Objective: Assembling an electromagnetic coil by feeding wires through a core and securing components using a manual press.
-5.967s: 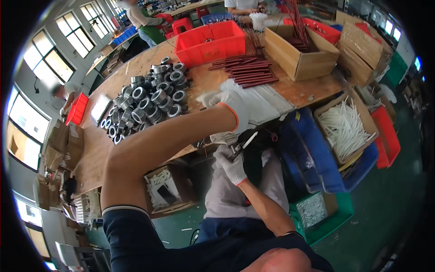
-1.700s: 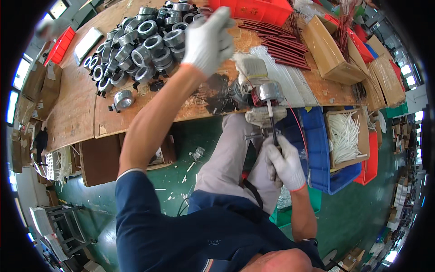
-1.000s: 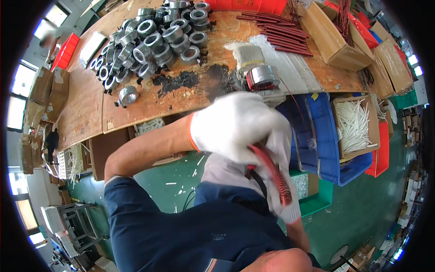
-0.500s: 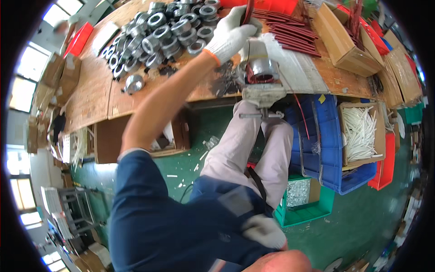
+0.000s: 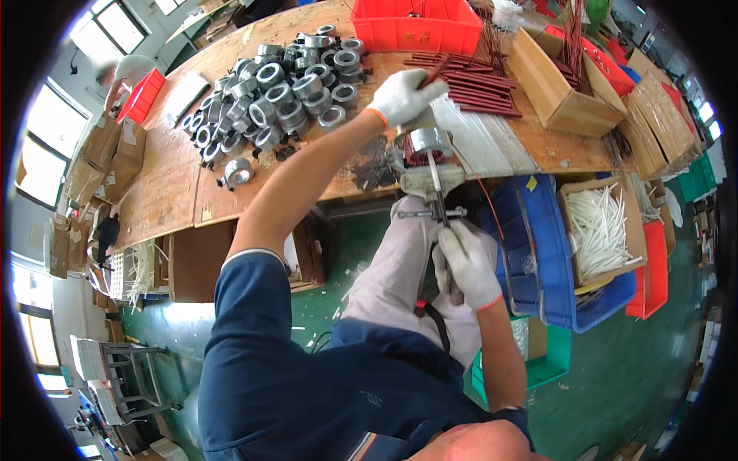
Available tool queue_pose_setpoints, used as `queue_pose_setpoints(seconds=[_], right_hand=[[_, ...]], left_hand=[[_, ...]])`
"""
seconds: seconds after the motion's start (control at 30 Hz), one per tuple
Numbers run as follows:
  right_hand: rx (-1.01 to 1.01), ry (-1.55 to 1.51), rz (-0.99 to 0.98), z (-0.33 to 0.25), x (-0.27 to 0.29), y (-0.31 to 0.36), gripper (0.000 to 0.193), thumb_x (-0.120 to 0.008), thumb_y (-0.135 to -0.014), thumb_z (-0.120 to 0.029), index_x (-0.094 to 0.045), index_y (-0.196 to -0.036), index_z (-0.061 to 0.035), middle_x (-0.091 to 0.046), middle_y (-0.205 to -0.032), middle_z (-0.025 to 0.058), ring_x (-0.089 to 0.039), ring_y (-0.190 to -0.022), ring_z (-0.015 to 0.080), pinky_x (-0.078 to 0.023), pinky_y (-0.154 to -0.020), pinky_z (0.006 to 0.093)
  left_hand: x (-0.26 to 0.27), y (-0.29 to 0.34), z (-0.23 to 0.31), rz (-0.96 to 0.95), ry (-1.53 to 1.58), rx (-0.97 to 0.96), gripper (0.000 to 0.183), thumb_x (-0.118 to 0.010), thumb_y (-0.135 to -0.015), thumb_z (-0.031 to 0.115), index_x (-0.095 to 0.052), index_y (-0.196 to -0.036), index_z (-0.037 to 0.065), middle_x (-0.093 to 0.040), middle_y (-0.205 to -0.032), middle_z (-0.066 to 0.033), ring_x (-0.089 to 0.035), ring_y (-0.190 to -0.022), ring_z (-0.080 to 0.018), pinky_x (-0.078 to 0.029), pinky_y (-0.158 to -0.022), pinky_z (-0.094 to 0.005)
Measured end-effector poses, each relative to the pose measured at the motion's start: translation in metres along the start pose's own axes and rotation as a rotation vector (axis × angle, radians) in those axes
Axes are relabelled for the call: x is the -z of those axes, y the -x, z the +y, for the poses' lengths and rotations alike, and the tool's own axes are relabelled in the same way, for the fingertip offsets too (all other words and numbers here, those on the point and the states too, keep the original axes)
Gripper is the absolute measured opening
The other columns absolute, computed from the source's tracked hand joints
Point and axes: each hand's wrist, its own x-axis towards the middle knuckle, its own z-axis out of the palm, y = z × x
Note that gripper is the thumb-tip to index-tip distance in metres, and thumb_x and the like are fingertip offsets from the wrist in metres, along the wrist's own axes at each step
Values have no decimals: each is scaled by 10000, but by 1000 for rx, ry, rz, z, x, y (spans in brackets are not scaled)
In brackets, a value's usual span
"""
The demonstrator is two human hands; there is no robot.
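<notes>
Working step: seating a dark red strip (image 5: pixel 434 71) into the round wound core (image 5: pixel 425 144) that sits in a metal fixture (image 5: pixel 427 181) at the near edge of the wooden bench (image 5: pixel 165 192), as far as I can judge.
Left hand (image 5: pixel 401 96): gloved in white, reaching over the core, thumb and fingers pinched narrowly on the upper end of the strip.
Right hand (image 5: pixel 467 260): gloved, held low over the lap, wrapped closed around the handle of a slim metal tool (image 5: pixel 438 190) whose shaft points up toward the fixture.
Where the work sits: the core is clamped at the bench edge, just below the left hand; the strip slants above it, and I cannot tell whether its lower end already touches the winding.
Next move calls for: lining the strip up with a slot in the core and steadying it with the tool tip, in my judgement; the fit looks tight, so a straight push matters.
Around it: a heap of grey ring cores (image 5: pixel 284 88) well to the left, a row of dark red strips (image 5: pixel 480 81) just beside the left hand, a red bin (image 5: pixel 419 32) behind, and a box of white sleeves (image 5: pixel 603 230) to the right.
Change from half a second ago: the left hand has come down from the strip pile to just above the core, and the right hand, then out of sight, now grips the tool.
</notes>
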Motion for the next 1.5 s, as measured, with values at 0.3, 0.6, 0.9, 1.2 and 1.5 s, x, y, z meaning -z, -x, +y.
queue_pose_setpoints(seconds=[0.3, 0.6, 0.9, 1.2, 1.5], right_hand=[[142, 145, 28, 2, -15, 33, 120, -605, -1091, -130, -641, -1124, -20, -574, -766, 17, -586, -712, 121, -470, -646, 289], [-65, 130, 200, 45, -12, 112, 122, -581, -1085, -86, -547, -987, -21, -503, -568, 4, -479, -410, 96, -360, -387, 286], [-100, 67, -79, -43, 1, -37, 224, -593, -1091, -210, -618, -1134, 8, -523, -647, 2, -450, -415, 79, -351, -386, 271], [214, -43, 156, 102, -20, 115, 54, -593, -1084, -68, -601, -1134, -88, -456, -651, -73, -470, -460, 62, -347, -424, 249], [-96, -10, 97, 24, -9, 55, 156, -633, -1087, -189, -634, -1116, -36, -571, -652, -1, -514, -451, 79, -392, -423, 273]], left_hand=[[6, 16, -2, 236, 37, -324, 424, -630, -1020, 359, -686, -1303, 49, -742, -1122, -187, -712, -1002, -392, -564, -975, -453], [54, 154, 94, -368, -45, -985, 517, -890, -801, 371, -715, -1142, 22, -644, -796, -47, -657, -721, -270, -561, -716, -393], [32, 9, 22, 107, 1058, 294, 214, -751, -998, 220, -625, -949, 53, -503, -686, 29, -426, -512, -73, -323, -424, -283], [17, 59, 36, 193, 51, -367, 436, -673, -934, -12, -666, -1369, 21, -754, -1204, -172, -740, -1066, -252, -600, -926, -390], [64, 134, 98, -104, 135, -653, 210, -879, -849, 181, -780, -977, 46, -727, -776, -24, -698, -670, -175, -540, -604, -322]])
